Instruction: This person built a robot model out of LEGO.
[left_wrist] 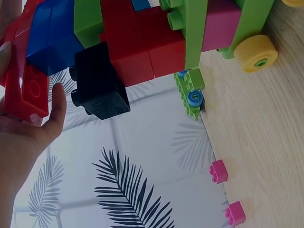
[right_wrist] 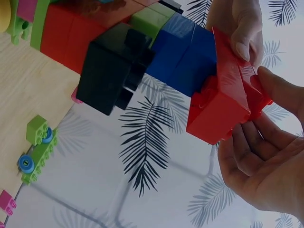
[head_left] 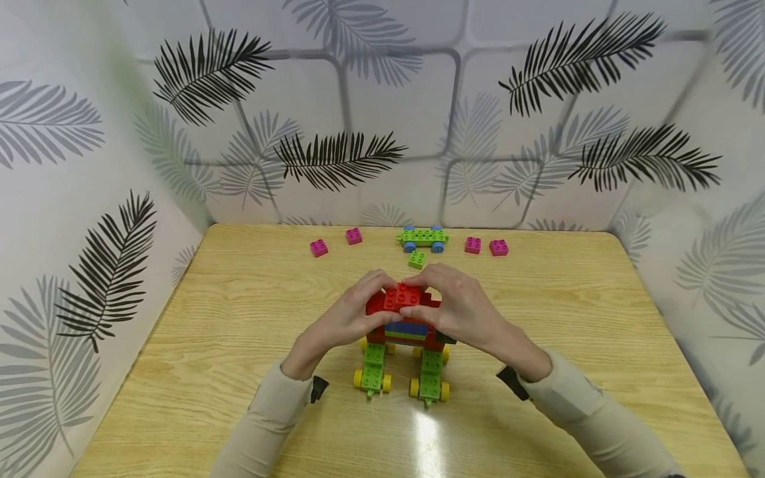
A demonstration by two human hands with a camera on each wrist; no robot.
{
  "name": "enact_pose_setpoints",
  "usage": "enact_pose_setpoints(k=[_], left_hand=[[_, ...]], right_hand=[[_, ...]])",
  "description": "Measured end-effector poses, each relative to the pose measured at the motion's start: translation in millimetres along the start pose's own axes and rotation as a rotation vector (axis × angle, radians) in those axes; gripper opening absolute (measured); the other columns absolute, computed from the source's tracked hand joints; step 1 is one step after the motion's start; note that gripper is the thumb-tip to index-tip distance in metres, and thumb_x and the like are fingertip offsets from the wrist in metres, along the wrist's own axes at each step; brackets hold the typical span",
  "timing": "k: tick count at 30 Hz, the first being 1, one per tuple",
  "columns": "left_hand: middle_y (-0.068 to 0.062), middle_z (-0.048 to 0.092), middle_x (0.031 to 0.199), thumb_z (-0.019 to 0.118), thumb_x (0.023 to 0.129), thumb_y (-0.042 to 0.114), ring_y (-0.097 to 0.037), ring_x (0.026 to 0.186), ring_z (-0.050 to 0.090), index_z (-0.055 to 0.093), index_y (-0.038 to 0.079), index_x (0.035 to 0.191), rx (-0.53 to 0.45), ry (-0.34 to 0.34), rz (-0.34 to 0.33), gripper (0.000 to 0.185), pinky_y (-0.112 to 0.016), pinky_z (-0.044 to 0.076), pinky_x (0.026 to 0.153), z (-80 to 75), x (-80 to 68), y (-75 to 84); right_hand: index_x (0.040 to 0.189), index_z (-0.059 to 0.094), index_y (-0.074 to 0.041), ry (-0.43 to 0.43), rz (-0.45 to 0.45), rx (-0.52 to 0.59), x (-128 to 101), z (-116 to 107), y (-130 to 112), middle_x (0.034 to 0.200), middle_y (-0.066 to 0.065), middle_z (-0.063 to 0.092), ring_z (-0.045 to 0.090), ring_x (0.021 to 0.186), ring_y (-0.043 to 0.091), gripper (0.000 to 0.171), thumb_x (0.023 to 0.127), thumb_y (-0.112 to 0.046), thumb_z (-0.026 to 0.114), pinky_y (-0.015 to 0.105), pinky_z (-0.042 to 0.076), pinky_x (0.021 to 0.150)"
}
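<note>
A brick build (head_left: 405, 335) stands mid-table on two green chassis with yellow wheels (head_left: 372, 372). It has red, blue and green layers and a black brick (right_wrist: 111, 71) on each side. A red brick (head_left: 402, 297) sits on top. My left hand (head_left: 379, 285) grips that red brick from the left, with the thumb (left_wrist: 54, 109) against the red brick (left_wrist: 26, 80). From the right, my right hand (head_left: 429, 277) pinches the same red brick (right_wrist: 223, 104) between thumb and curled fingers (right_wrist: 242, 142).
Along the table's far edge lie several pink bricks (head_left: 319, 247) (head_left: 499, 247), a green chassis with blue wheels (head_left: 422, 238) and a small green brick (head_left: 416, 259). Leaf-patterned walls (head_left: 89, 199) close in the wooden table (head_left: 239, 345) on three sides.
</note>
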State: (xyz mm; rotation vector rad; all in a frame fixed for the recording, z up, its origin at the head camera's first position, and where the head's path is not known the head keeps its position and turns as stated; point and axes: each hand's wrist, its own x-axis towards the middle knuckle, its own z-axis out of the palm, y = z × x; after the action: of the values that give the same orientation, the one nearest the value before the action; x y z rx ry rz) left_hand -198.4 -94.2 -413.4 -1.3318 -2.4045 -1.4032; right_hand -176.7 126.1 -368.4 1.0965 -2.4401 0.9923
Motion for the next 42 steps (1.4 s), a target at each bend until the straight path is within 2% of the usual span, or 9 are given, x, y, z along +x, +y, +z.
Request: enact_pose_setpoints(k=[7,11,16,20,24,28,31,36,42], left_hand=[[-0.003,0.053,0.101,0.07,0.087,0.009,-0.015,0.089,0.048,0.056,0.007,0.113,-0.031,-0.006,0.006,0.03,-0.026,0.047,0.071,-3.0,-1.2,-0.9],[-0.001,0.053,0.103,0.072,0.087,0.012,-0.014,0.091,0.049,0.057,0.008,0.114,-0.01,-0.001,-0.018,0.032,-0.026,0.048,0.075,-5.8,-0.9,-1.2],[-0.002,0.056,0.11,0.074,0.086,0.019,-0.015,0.098,0.05,0.058,0.01,0.118,0.03,-0.011,-0.045,0.037,-0.03,0.049,0.081,-6.9,-1.2,-0.1],[-0.002,0.056,0.119,0.075,0.085,0.027,-0.015,0.105,0.051,0.056,0.012,0.127,0.042,-0.036,-0.096,0.049,-0.033,0.049,0.086,-7.8,-3.5,1.8],[-0.002,0.056,0.121,0.076,0.083,0.029,-0.014,0.105,0.052,0.055,0.012,0.13,0.038,-0.055,-0.111,0.054,-0.033,0.05,0.085,-9.0,-4.1,3.6],[-0.001,0.058,0.115,0.076,0.084,0.024,-0.014,0.101,0.052,0.058,0.012,0.125,0.041,-0.056,-0.079,0.046,-0.031,0.05,0.083,-8.9,-3.1,3.5],[0.0,0.059,0.113,0.076,0.084,0.021,-0.013,0.101,0.052,0.06,0.012,0.123,0.046,-0.054,-0.064,0.043,-0.03,0.05,0.083,-8.6,-2.8,2.6],[-0.001,0.059,0.113,0.076,0.084,0.021,-0.013,0.1,0.053,0.06,0.012,0.123,0.041,-0.056,-0.076,0.043,-0.031,0.05,0.083,-9.1,-2.6,1.8],[-0.001,0.059,0.114,0.076,0.085,0.021,-0.014,0.101,0.053,0.06,0.012,0.123,0.039,-0.063,-0.094,0.042,-0.031,0.05,0.083,-9.8,-2.4,1.5]], right_hand=[[0.109,0.071,-0.003,0.01,0.047,0.062,7.0,-11.4,-4.2,0.094,0.002,0.069,0.065,0.086,0.016,0.036,0.079,-0.018,0.081,0.031,0.054,0.074],[0.113,0.069,-0.002,0.036,0.108,0.066,13.1,-16.5,7.1,0.102,0.007,0.069,0.064,0.091,0.02,0.037,0.081,-0.018,0.078,0.038,0.054,0.079],[0.119,0.065,-0.002,0.001,0.287,0.075,11.8,-4.9,59.6,0.11,0.011,0.067,0.062,0.096,0.025,0.037,0.087,-0.021,0.073,0.043,0.052,0.08],[0.116,0.064,0.0,-0.139,0.396,0.023,0.2,20.1,108.6,0.102,0.011,0.067,0.062,0.095,0.03,0.037,0.085,-0.018,0.075,0.043,0.051,0.079],[0.109,0.064,0.001,-0.243,0.468,-0.053,-8.8,42.5,137.7,0.097,0.01,0.065,0.061,0.09,0.029,0.039,0.08,-0.019,0.08,0.042,0.05,0.079],[0.106,0.065,0.002,-0.303,0.474,-0.117,-11.1,57.3,150.9,0.098,0.011,0.064,0.059,0.087,0.025,0.037,0.079,-0.017,0.081,0.041,0.05,0.078],[0.109,0.065,0.002,-0.331,0.461,-0.148,-11.6,64.0,154.9,0.103,0.014,0.064,0.059,0.092,0.026,0.036,0.079,-0.012,0.08,0.042,0.05,0.081],[0.116,0.063,0.002,-0.346,0.469,-0.17,-12.3,68.3,156.4,0.11,0.015,0.063,0.059,0.099,0.028,0.04,0.08,-0.009,0.078,0.043,0.049,0.087],[0.116,0.064,-0.001,-0.349,0.493,-0.17,-13.1,70.6,159.0,0.107,0.012,0.062,0.058,0.096,0.025,0.039,0.082,-0.013,0.078,0.042,0.049,0.087]])
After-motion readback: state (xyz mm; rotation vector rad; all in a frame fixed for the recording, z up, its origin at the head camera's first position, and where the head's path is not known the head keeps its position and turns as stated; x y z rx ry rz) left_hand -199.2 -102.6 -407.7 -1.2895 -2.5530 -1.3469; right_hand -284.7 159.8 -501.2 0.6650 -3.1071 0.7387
